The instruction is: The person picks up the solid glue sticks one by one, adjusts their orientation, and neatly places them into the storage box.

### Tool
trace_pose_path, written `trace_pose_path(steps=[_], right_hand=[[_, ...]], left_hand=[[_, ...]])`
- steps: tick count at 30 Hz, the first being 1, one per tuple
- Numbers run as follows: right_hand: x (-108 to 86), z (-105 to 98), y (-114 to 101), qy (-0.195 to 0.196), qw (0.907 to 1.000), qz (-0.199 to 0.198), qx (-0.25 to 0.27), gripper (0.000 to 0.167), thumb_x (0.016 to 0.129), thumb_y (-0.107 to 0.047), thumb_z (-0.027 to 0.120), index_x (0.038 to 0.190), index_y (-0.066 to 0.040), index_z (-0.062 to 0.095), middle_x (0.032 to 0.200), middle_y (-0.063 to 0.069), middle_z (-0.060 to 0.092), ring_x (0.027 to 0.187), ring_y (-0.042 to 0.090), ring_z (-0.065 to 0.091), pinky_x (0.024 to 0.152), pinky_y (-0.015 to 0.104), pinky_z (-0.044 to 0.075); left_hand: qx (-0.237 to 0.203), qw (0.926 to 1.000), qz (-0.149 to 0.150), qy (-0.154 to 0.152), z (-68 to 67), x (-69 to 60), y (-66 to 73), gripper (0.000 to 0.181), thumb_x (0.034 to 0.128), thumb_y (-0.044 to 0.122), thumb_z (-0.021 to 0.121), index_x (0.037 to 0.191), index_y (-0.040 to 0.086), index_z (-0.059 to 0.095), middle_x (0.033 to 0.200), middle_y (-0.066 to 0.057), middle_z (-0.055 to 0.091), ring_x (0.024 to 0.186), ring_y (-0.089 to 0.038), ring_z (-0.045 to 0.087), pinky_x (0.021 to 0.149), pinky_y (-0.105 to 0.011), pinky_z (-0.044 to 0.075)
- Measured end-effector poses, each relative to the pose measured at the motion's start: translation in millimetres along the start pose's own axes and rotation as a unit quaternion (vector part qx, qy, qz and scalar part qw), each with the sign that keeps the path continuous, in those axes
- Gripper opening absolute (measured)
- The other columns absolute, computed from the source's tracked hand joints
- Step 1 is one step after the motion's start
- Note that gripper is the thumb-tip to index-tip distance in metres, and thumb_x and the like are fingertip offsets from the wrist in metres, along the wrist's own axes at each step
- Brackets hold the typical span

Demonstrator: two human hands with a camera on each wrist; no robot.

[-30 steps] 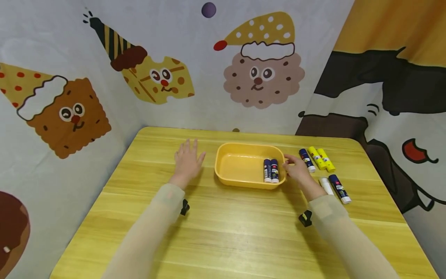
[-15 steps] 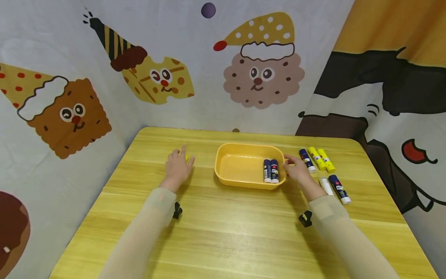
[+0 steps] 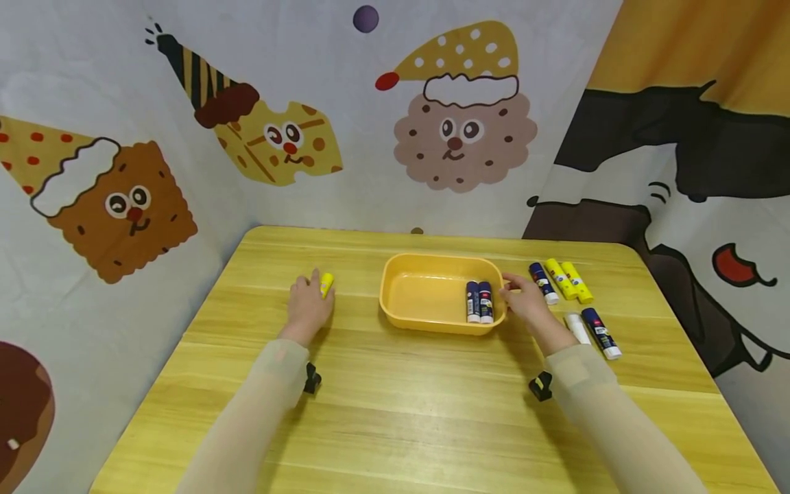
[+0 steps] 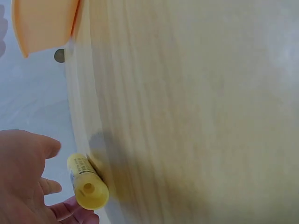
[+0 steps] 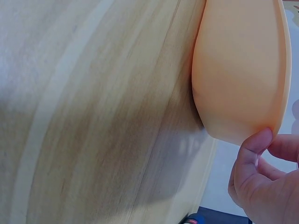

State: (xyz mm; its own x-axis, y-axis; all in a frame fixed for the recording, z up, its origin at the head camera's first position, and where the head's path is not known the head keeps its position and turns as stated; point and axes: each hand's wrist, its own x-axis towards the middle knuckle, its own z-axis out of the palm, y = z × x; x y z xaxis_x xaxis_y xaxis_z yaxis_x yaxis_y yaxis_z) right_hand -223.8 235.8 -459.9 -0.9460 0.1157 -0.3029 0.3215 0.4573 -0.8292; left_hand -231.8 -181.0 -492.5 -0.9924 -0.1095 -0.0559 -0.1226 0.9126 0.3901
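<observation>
In the head view my left hand (image 3: 308, 305) is over a yellow glue stick (image 3: 326, 285) lying on the left of the table. In the left wrist view, the thumb stands apart from this glue stick (image 4: 87, 182), while the fingertips (image 4: 88, 217) reach its far side. My right hand (image 3: 523, 296) pinches the right end of a yellow-orange plastic basket (image 3: 432, 328) at its rim, thumb and finger on the wall (image 5: 243, 70) in the right wrist view. Two dark blue glue sticks (image 3: 479, 302) lie side by side inside the basket, at its right.
Right of the basket lie a blue glue stick (image 3: 543, 283), two yellow glue sticks (image 3: 569, 281), a white one (image 3: 577, 328) partly behind the right arm, and another blue one (image 3: 601, 333). A cartoon-printed cloth (image 3: 370, 199) hangs behind the wooden table (image 3: 407, 412).
My left hand has moved left and slightly nearer to me, with its spread fingers lowering around the yellow glue stick, which has come into sight. The right hand and basket stay put.
</observation>
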Motion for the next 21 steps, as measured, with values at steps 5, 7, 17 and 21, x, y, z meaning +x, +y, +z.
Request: trace_pose_path(steps=[5,7,17,21], right_hand=[[0.0,0.0,-0.8,0.001,1.0,0.0,-0.004,0.048,0.1,-0.012,0.044,0.147,-0.007,0.033,0.126,0.018,0.042,0.103,0.027,0.046,0.079,0.034,0.052],[0.5,0.2,-0.6,0.002,1.0,0.001,-0.003,0.048,0.1,-0.012,0.044,0.147,-0.007,0.034,0.125,0.017,0.042,0.103,0.026,0.045,0.079,0.034,0.052],[0.7,0.5,0.8,0.005,1.0,-0.006,-0.003,0.048,0.1,-0.011,0.045,0.146,-0.006,0.035,0.123,0.017,0.044,0.099,0.025,0.047,0.075,0.032,0.052],[1.1,0.4,1.8,0.005,1.0,-0.006,-0.002,0.048,0.1,-0.011,0.044,0.146,-0.006,0.035,0.123,0.017,0.044,0.098,0.025,0.048,0.074,0.032,0.053]], left_hand=[[-0.001,0.9999,-0.01,-0.001,1.2,-1.7,-0.3,0.068,0.0955,0.031,0.05,0.15,0.004,0.02,0.126,-0.026,0.038,0.103,-0.037,0.044,0.079,-0.046,0.044],[-0.003,0.9999,-0.01,-0.003,1.2,-2.0,0.2,0.067,0.0951,0.029,0.051,0.15,0.003,0.022,0.125,-0.026,0.039,0.103,-0.038,0.045,0.079,-0.046,0.045],[-0.006,0.9997,-0.014,-0.02,2.5,-1.7,0.8,0.059,0.0946,0.02,0.054,0.147,0.007,0.031,0.128,-0.024,0.041,0.11,-0.041,0.048,0.081,-0.051,0.048],[0.003,0.9997,-0.01,-0.022,2.3,-1.8,0.6,0.057,0.0944,0.018,0.055,0.146,0.006,0.034,0.128,-0.025,0.043,0.111,-0.041,0.049,0.083,-0.051,0.049]])
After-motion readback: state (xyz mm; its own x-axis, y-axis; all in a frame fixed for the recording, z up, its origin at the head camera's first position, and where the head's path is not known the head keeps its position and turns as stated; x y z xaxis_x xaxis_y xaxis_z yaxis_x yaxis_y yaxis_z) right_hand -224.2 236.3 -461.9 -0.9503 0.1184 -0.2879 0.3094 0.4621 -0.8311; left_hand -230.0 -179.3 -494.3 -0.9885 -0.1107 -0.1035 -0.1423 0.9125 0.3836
